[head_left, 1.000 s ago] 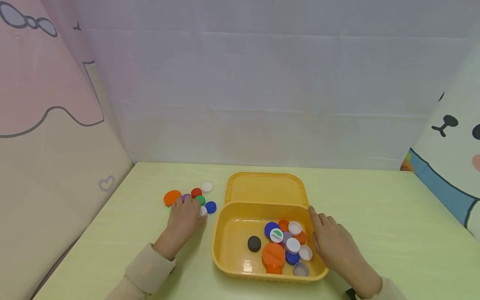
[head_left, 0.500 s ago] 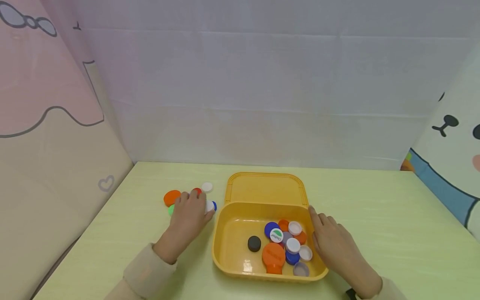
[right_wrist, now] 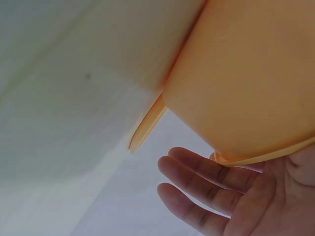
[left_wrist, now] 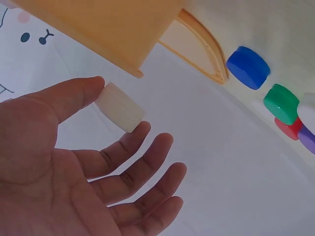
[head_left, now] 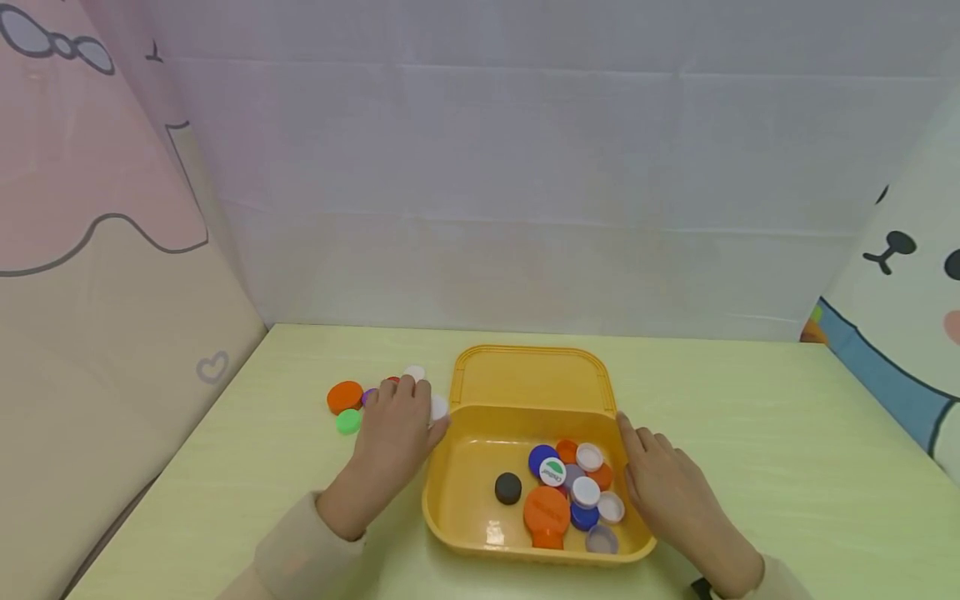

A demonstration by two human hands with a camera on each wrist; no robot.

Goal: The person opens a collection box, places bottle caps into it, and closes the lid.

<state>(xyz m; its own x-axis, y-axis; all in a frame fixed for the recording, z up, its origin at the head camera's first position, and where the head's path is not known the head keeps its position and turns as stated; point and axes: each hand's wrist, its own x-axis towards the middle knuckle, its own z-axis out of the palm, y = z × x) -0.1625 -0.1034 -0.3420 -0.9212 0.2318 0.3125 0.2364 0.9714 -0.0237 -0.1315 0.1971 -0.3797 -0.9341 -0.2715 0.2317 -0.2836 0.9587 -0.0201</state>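
Note:
A white bottle cap [left_wrist: 119, 107] is pinched between the thumb and index finger of my left hand [head_left: 396, 429], by the left wall of the yellow plastic box [head_left: 459, 546]. Its other fingers spread apart below the cap in the left wrist view. My right hand [head_left: 671, 483] holds the box's right rim, with its thumb and index finger over the edge and the remaining fingers outside. Inside the box lie a black cap [head_left: 508, 488], a large orange cap [head_left: 547, 510], a white cap with a green mark [head_left: 552, 472] and several others heaped toward the right.
Left of the box are an orange cap [head_left: 345, 397], a light green cap [head_left: 348, 422], a blue cap [left_wrist: 248, 68], a green cap [left_wrist: 281, 104] and several more, partly behind my left hand. A yellow lid [head_left: 532, 377] lies behind the box on the pale green tabletop [head_left: 765, 433].
My left hand has moved right from the loose caps to the box's left rim, carrying the white bottle cap. My right hand stays in place on the rim.

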